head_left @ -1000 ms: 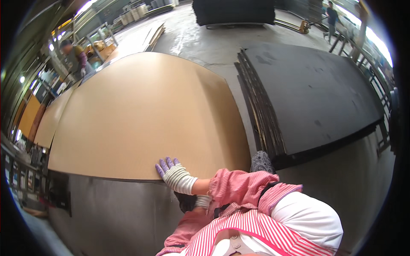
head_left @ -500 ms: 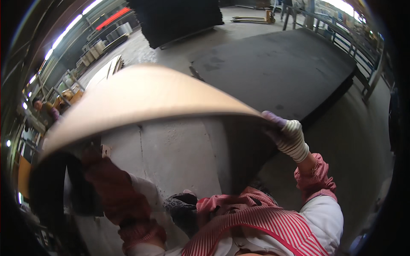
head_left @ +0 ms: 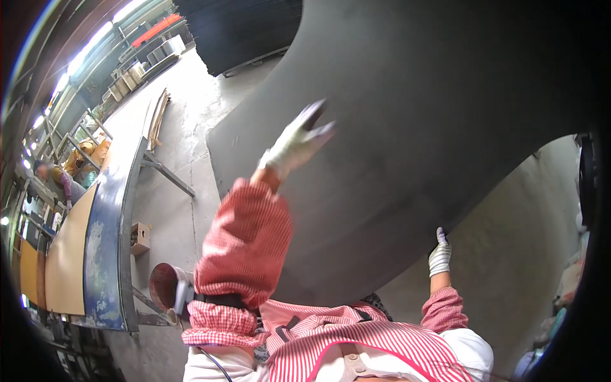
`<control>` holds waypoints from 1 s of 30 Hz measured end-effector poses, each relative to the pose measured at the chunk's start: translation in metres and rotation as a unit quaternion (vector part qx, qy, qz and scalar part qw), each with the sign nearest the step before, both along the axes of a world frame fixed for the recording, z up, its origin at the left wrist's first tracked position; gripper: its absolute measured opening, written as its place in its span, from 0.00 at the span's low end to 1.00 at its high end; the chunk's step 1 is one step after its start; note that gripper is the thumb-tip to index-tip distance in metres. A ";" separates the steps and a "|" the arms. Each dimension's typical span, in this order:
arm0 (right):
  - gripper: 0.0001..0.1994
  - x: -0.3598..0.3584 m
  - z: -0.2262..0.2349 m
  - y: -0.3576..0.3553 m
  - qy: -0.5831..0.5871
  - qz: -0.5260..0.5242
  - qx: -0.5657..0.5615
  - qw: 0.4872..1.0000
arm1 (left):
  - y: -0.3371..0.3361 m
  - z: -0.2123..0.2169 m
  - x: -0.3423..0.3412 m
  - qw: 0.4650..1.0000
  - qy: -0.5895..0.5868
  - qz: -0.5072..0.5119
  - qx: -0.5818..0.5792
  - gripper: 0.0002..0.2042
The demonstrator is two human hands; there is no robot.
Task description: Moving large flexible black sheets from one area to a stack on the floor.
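A large, flexible dark grey sheet (head_left: pixel 382 146) spreads in front of me, its surface bending and its edges curving. My right hand (head_left: pixel 440 254), in a striped white glove with purple fingertips, grips the sheet's near right edge. Its thumb shows along the edge; the other fingers are hidden. Over the left part of the sheet, my left hand (head_left: pixel 298 141) reaches out in a similar glove, fingers apart and holding nothing. Slight blur hides whether it touches the surface.
At left stands a worn blue-topped table (head_left: pixel 105 254) with a tan sheet (head_left: pixel 65 261) on it. Beneath are a small wooden box (head_left: pixel 141 238) and a reddish bucket (head_left: pixel 167 284). A person (head_left: pixel 60 178) is beyond the table. A dark stack (head_left: pixel 242 32) stands at the back.
The curved sheet held up with its tan side showing is gone from that position; a dark face now lies before me. My left hand came out from beneath it; my right hand moved lower.
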State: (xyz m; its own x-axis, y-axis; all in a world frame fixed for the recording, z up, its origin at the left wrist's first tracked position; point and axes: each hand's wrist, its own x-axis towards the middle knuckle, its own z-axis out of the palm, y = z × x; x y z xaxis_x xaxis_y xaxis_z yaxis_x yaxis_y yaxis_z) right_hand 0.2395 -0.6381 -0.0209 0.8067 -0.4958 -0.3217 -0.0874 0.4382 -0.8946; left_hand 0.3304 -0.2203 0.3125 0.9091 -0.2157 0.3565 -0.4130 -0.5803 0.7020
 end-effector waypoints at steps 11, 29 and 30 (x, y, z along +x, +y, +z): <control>0.32 -0.033 0.019 0.025 0.075 0.188 0.108 0.973 | 0.209 -0.352 -0.297 0.777 0.311 0.491 -0.243 0.26; 0.30 0.104 0.066 -0.010 -0.113 0.129 0.126 0.977 | 0.092 -0.212 -0.215 0.822 0.213 0.290 -0.442 0.20; 0.30 0.128 0.037 -0.034 -0.113 0.116 0.124 0.979 | 0.073 -0.203 -0.190 0.819 0.225 0.263 -0.458 0.21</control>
